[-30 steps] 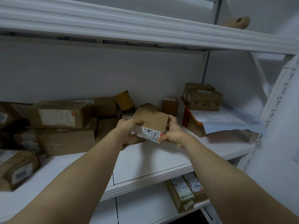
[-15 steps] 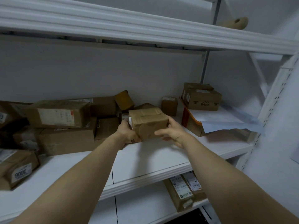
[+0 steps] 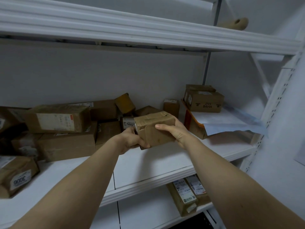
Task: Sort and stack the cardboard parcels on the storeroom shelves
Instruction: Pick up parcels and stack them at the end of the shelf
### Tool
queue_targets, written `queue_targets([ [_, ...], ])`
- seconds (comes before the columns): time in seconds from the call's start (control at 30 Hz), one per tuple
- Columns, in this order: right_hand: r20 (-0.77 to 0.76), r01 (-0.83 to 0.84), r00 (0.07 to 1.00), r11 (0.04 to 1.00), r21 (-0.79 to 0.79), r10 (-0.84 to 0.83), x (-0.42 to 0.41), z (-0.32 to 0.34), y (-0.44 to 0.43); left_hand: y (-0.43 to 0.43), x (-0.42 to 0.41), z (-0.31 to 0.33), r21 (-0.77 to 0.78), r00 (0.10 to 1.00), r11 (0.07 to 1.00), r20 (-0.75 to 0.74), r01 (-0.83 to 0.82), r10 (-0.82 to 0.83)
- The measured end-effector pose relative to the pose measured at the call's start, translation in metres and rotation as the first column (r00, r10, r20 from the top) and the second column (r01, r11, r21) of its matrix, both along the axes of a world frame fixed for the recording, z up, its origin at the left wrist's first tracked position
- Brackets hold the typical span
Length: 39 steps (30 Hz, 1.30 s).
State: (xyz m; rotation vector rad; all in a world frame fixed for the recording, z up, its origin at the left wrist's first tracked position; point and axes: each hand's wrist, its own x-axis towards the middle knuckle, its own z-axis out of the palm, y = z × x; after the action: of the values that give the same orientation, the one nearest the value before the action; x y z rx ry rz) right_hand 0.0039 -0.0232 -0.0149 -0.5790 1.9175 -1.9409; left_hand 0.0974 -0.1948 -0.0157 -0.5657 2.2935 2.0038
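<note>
While both hands clasp it, the brown parcel (image 3: 155, 129) sits over the middle shelf (image 3: 156, 164), just in front of the heaped boxes (image 3: 66, 142) on the left. Its long axis runs left to right, roughly along the shelf's front edge, with the right end a little higher. The taped top faces up. The left hand (image 3: 130, 139) grips the left end, fingers curled round its lower corner. The right hand (image 3: 176, 131) wraps the right end, thumb laid across the near face. Whether the parcel's underside touches the board cannot be told. A box printed BAHA (image 3: 204, 103) sits at the far right.
</note>
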Motion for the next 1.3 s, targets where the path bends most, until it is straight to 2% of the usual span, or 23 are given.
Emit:
queue_targets([
  [0.2,0.071,0.056,0.996,0.998,0.017,-0.057,-0.004,0.006,0.019,0.007,-0.006,0.008,-0.068,0.997,0.996,0.043,0.066,-0.063],
  [0.43,0.315,0.245,0.932,0.95,-0.191,-0.177,-0.017,0.013,0.047,0.047,-0.025,0.023,0.112,0.998,0.993,-0.04,0.046,-0.042],
  [0.5,0.341,0.245,0.924,0.952,-0.184,-0.172,-0.018,0.013,0.057,0.061,-0.037,0.025,0.167,0.996,0.985,-0.09,0.04,-0.025],
  [0.6,0.351,0.195,0.927,0.969,-0.149,-0.132,-0.019,0.013,0.071,0.085,-0.049,0.029,0.227,0.988,0.966,-0.115,0.123,-0.099],
  [0.77,0.365,0.178,0.923,0.975,-0.134,-0.118,-0.027,0.012,0.088,0.11,-0.065,0.031,0.111,0.965,0.959,-0.049,0.26,-0.256],
  [0.9,0.399,0.227,0.907,0.955,-0.19,-0.136,-0.04,0.013,0.104,0.117,-0.078,0.035,0.09,0.963,0.959,0.01,0.268,-0.27],
  [1.07,0.439,0.292,0.876,0.944,-0.151,-0.201,-0.063,0.023,0.126,0.127,-0.103,0.046,0.123,0.986,0.979,-0.041,0.164,-0.16],
  [1.2,0.405,0.298,0.883,0.95,-0.097,-0.236,-0.082,0.033,0.132,0.139,-0.127,0.053,0.158,0.993,0.982,-0.072,0.107,-0.096],
  [1.3,0.418,0.294,0.885,0.942,-0.164,-0.204,-0.092,0.044,0.136,0.146,-0.146,0.063,0.23,0.994,0.972,-0.111,0.044,-0.019],
])
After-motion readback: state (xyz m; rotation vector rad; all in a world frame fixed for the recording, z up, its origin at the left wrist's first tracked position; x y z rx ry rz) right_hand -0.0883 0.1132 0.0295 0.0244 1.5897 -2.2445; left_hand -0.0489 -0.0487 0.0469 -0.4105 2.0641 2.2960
